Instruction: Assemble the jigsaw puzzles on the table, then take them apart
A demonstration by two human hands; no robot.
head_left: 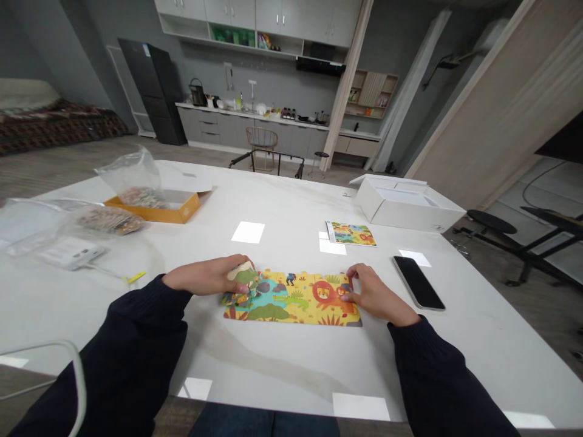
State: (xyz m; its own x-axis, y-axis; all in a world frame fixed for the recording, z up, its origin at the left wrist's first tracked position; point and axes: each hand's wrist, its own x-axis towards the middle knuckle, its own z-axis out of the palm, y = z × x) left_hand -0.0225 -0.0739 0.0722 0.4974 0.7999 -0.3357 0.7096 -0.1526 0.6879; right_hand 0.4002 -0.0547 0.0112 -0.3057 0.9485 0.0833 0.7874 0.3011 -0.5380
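A partly assembled jigsaw puzzle (pixel 296 300) with lions, a crocodile and a pond on yellow ground lies in front of me. Its upper edge shows tabs. My left hand (pixel 216 276) is closed at the puzzle's left end, thumb on top, gripping jigsaw pieces (pixel 246 280) with green and orange print that overlap that end. Whether these join the rest, I cannot tell. At the right end, my right hand (pixel 373 294) pinches the puzzle's edge beside the lions, thumb on the picture and fingers behind the upper corner.
Beyond the puzzle lies a matching picture card (pixel 351 233). A black phone (pixel 418 282) is to the right, with a white box (pixel 405 203) behind it. On the left are an orange box (pixel 175 209), bags of pieces (pixel 109 220) and a white device (pixel 73 252) with a cable.
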